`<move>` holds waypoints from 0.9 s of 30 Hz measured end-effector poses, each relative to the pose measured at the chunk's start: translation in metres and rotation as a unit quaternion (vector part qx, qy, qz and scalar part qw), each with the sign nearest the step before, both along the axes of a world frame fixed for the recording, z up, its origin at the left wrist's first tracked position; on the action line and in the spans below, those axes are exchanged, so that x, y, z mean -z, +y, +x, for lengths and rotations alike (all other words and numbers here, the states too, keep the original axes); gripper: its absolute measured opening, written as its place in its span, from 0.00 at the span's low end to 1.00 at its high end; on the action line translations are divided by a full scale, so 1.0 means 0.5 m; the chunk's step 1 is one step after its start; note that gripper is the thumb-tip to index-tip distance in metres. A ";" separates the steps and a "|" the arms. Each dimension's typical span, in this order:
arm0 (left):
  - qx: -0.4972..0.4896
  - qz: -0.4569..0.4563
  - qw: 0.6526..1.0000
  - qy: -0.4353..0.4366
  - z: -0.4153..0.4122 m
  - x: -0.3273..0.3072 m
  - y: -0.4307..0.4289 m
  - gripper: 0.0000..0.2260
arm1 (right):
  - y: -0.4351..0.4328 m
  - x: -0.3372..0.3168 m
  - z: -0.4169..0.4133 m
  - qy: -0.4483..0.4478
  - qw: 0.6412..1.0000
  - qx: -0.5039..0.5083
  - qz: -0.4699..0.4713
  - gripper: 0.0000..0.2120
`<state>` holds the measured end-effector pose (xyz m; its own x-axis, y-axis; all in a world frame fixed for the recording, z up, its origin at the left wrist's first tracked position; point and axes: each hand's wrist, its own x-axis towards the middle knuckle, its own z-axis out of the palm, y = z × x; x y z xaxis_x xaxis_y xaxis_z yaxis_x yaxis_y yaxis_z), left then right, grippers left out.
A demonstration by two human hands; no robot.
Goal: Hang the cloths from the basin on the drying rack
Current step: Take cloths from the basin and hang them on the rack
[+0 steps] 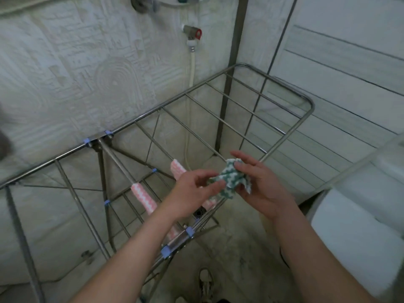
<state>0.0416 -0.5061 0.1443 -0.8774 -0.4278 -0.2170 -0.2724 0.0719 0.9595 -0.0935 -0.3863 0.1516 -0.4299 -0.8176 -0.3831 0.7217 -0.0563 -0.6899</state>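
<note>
Hands meet above the near rail of the drying rack [98, 138]. The left hand [192, 193] pinches and the right hand [260, 184] grips a green zigzag cloth [227, 182], bunched up, its long axis unreadable. Two pink zigzag cloths [143, 196] drape over the rods, partly hidden by the left wrist.

both hands [227, 189] pinching green cloth [227, 179], over rack [218, 123]

I see soft, dim light with a green-grey tint, and the shadows are faint. The whole picture looks a bit fuzzy. The drying rack [175, 99] bars bend near the edges, as the wide lens curves them. A dark smudge [3, 141] blurs the left edge.
</note>
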 end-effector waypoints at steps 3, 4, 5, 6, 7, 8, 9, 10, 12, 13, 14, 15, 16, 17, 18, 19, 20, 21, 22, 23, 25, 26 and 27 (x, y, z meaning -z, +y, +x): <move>-0.055 0.088 0.994 0.036 0.018 -0.012 0.001 0.08 | -0.009 -0.012 0.026 0.025 1.000 -0.011 0.001 0.18; -0.057 0.142 0.987 0.046 0.025 -0.014 -0.003 0.10 | -0.008 -0.016 0.030 0.041 0.999 -0.017 0.003 0.19; -0.049 0.192 0.979 0.053 0.035 -0.018 -0.009 0.13 | -0.006 -0.022 0.036 0.061 0.998 -0.022 0.006 0.20; -0.037 0.236 0.970 0.053 0.042 -0.021 -0.013 0.15 | -0.005 -0.027 0.039 0.084 0.996 -0.028 0.012 0.20; -0.023 0.266 0.963 0.044 0.050 -0.028 -0.014 0.16 | -0.004 -0.034 0.043 0.110 0.993 -0.038 0.016 0.20; -0.013 0.275 0.961 0.028 0.055 -0.035 -0.014 0.18 | -0.004 -0.040 0.047 0.141 0.989 -0.048 0.019 0.19; -0.010 0.263 0.965 0.014 0.057 -0.041 -0.013 0.18 | -0.004 -0.047 0.050 0.185 0.981 -0.058 0.023 0.18; -0.014 0.228 0.973 0.008 0.059 -0.049 -0.013 0.18 | -0.005 -0.054 0.053 0.238 0.969 -0.061 0.030 0.17; -0.045 0.145 0.988 0.024 0.058 -0.063 -0.014 0.12 | -0.005 -0.067 0.054 0.345 0.936 -0.051 0.052 0.13; -0.062 0.111 0.991 0.038 0.057 -0.070 -0.017 0.08 | -0.004 -0.072 0.052 0.387 0.919 -0.043 0.065 0.12; -0.074 0.083 0.993 0.049 0.055 -0.078 -0.019 0.05 | -0.002 -0.077 0.048 0.421 0.903 -0.037 0.078 0.11; -0.084 0.052 0.993 0.062 0.053 -0.085 -0.023 0.05 | 0.001 -0.081 0.044 0.451 0.888 -0.032 0.091 0.10; -0.087 0.017 0.993 0.077 0.048 -0.091 -0.025 0.05 | 0.003 -0.084 0.039 0.480 0.871 -0.027 0.103 0.10; -0.086 -0.024 0.992 0.092 0.041 -0.096 -0.027 0.05 | 0.003 -0.087 0.035 0.511 0.851 -0.023 0.115 0.09; -0.081 -0.060 0.989 0.105 0.035 -0.102 -0.029 0.06 | 0.003 -0.089 0.032 0.543 0.830 -0.023 0.128 0.08; -0.072 -0.089 0.987 0.114 0.028 -0.109 -0.030 0.06 | 0.003 -0.093 0.028 0.569 0.810 -0.024 0.136 0.07; -0.063 -0.107 0.985 0.119 0.016 -0.118 -0.029 0.07 | 0.005 -0.099 0.019 0.588 0.796 -0.025 0.139 0.06; -0.059 -0.115 0.984 0.120 0.007 -0.124 -0.031 0.08 | 0.005 -0.104 0.010 0.595 0.791 -0.029 0.137 0.05; -0.058 -0.119 0.984 0.119 -0.004 -0.130 -0.032 0.09 | 0.006 -0.108 -0.002 0.588 0.797 -0.037 0.132 0.04; -0.063 -0.122 0.983 0.118 -0.020 -0.134 -0.034 0.09 | 0.007 -0.109 -0.021 0.567 0.813 -0.054 0.124 0.04; -0.070 -0.116 0.984 0.117 -0.046 -0.141 -0.033 0.08 | 0.006 -0.098 -0.050 0.483 0.862 -0.113 0.103 0.09; -0.069 -0.098 0.985 0.123 -0.058 -0.143 -0.031 0.08 | 0.003 -0.087 -0.061 0.435 0.884 -0.144 0.094 0.12; -0.067 -0.077 0.986 0.131 -0.071 -0.144 -0.031 0.09 | -0.002 -0.075 -0.073 0.387 0.903 -0.168 0.081 0.16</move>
<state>0.0062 -0.5216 0.2162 -0.8278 -0.5544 0.0860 -0.0342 0.2029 0.9786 -0.1301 -0.3876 0.1892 -0.3581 -0.9119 -0.2007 -0.0215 0.2229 -0.9746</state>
